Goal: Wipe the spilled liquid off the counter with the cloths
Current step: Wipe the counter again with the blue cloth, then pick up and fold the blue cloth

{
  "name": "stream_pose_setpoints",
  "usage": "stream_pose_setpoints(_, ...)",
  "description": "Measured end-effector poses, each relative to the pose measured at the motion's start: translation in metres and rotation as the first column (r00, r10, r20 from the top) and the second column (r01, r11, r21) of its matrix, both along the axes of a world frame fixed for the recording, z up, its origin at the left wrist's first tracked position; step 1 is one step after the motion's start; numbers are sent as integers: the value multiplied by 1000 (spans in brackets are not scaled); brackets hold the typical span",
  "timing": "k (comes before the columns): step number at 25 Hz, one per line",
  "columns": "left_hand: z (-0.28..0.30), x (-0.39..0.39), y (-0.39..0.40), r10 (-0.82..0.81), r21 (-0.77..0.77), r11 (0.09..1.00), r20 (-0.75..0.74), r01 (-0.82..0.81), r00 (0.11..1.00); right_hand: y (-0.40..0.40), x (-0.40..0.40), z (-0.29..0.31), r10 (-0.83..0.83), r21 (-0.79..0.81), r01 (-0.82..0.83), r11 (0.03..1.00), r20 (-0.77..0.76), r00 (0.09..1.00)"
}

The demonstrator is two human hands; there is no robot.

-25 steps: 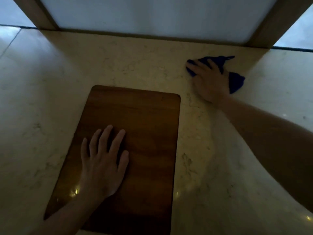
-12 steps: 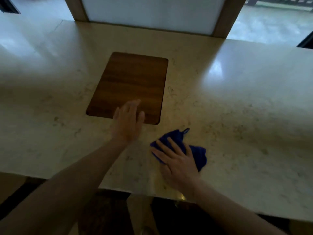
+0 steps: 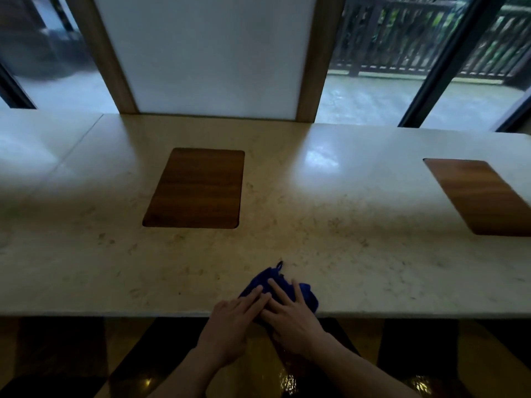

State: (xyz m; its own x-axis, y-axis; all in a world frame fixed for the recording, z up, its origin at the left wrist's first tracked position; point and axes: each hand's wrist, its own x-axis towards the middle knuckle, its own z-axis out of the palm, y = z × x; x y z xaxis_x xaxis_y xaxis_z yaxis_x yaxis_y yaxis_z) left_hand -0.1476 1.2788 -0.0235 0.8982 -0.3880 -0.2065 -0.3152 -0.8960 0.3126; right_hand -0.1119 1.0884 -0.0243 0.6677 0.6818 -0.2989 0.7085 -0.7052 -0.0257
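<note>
A crumpled dark blue cloth (image 3: pixel 271 280) lies at the near edge of the pale marble counter (image 3: pixel 344 225). My right hand (image 3: pixel 290 317) rests flat on the cloth with fingers spread, pressing it down. My left hand (image 3: pixel 232 320) sits beside it, fingertips touching the cloth's left side at the counter's edge. No liquid shows on the stone in this dim light. Only one cloth is in view.
A wooden inlay panel (image 3: pixel 195 188) sits in the counter ahead to the left, a second wooden panel (image 3: pixel 482 196) far right. A white panel with wooden posts (image 3: pixel 207 53) rises behind the counter, windows on both sides. Glossy floor (image 3: pixel 86 354) lies below.
My right hand dragged the blue cloth from the far side back to the near edge. My left hand left the wooden panel and joined it at the cloth. The view pulled back.
</note>
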Motion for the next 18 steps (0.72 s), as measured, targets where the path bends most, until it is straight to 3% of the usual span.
stream_pose_setpoints(2, 0, 9, -6, 25, 91, 995, 35, -28, 999, -8, -9, 5, -148, -2, 148, 989, 26, 989)
stream_pose_setpoints(5, 3, 13, -13, 57, 248, 967, 28, -62, 998, -18, -25, -3, -367, 150, 354, 923, 68, 928)
stream_pose_setpoints(8, -3, 3, -20, -5, 338, 941, -72, 29, 997, -20, -28, -9, -456, 147, 449, 881, 19, 890)
stream_pose_setpoints(10, -29, 10, -23, -32, 325, 946, 74, 6, 997, -24, -23, -12, -475, 210, 460, 863, 27, 879)
stream_pose_setpoints(12, -3, 15, -37, -11, 362, 931, 123, -35, 992, -34, -16, -6, -523, 269, 509, 817, -25, 852)
stream_pose_setpoints(13, 18, 15, -46, 17, 411, 911, 23, -25, 1000, -38, -12, -4, -542, 247, 539, 806, -62, 838)
stream_pose_setpoints(15, 49, 8, -60, 64, 278, 960, -97, -35, 993, -48, -14, 14, -518, 169, 534, 828, -132, 845)
stream_pose_setpoints(18, 68, 7, -89, 221, 159, 965, -48, -211, 974, -68, -12, 37, -403, 104, 434, 895, -231, 886)
